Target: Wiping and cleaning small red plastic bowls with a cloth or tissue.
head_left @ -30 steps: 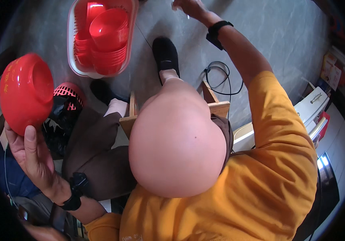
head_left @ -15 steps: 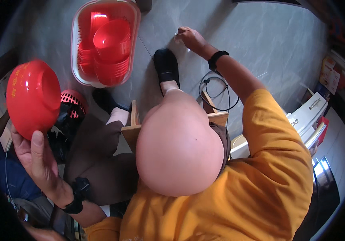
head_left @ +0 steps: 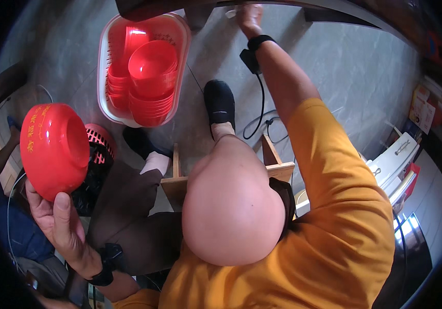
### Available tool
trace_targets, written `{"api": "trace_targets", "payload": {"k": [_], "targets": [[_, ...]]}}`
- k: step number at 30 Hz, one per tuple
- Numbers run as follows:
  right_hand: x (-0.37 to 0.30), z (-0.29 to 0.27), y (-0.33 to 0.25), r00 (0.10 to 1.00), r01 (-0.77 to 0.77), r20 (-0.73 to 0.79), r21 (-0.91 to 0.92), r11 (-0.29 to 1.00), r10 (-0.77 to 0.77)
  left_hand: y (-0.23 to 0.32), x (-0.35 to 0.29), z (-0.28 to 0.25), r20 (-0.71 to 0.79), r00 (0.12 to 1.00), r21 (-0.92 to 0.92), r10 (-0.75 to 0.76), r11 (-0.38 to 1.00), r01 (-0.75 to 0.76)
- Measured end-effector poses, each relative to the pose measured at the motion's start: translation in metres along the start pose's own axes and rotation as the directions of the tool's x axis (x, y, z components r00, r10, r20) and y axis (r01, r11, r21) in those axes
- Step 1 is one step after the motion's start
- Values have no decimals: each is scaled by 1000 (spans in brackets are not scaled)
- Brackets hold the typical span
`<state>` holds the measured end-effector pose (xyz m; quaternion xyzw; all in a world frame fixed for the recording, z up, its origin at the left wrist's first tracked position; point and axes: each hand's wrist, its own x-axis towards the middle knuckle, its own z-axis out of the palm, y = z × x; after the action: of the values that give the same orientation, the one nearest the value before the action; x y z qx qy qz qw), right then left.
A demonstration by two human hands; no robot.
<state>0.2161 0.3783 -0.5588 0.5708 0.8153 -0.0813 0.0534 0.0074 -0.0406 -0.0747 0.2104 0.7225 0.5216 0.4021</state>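
Observation:
My left hand [head_left: 58,219] grips a glossy red bowl [head_left: 56,152] with yellow lettering, tipped on its side so its base ring faces right. The thumb presses near the rim, and the other fingers go behind it. My right arm stretches far forward; its hand [head_left: 250,19] is at a dark furniture edge, which partly hides the fingers. A small white scrap [head_left: 230,14] shows beside that hand; whether it is held I cannot tell. Ahead on the floor, a white-rimmed basket [head_left: 101,98] holds several stacked red bowls [head_left: 153,64].
Dark furniture [head_left: 344,9] overhangs the far edge. A pink perforated bin [head_left: 101,138] with a black bag stands by my left leg. I am on a low wooden seat [head_left: 281,170]. A black cable [head_left: 262,110] hangs from my right wrist. White drawers [head_left: 393,154] stand at right.
My right hand has reached farther forward, up to the dark furniture edge. My left hand still holds the bowl. The view has tilted slightly forward, bringing that furniture in.

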Motion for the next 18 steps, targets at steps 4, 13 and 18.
{"api": "trace_targets", "payload": {"k": [4,13,18], "targets": [[-46,-53,-51,984,24,46,925,378,-174,-2,-4,-4,-14,1000,37,-12,999,12],[-121,-52,-15,795,600,-214,416,683,-568,4,-2,3,26,999,23,21,1000,-22],[-144,-67,-6,666,688,-20,404,603,-746,6,-12,-3,32,998,43,51,998,-53]]}}
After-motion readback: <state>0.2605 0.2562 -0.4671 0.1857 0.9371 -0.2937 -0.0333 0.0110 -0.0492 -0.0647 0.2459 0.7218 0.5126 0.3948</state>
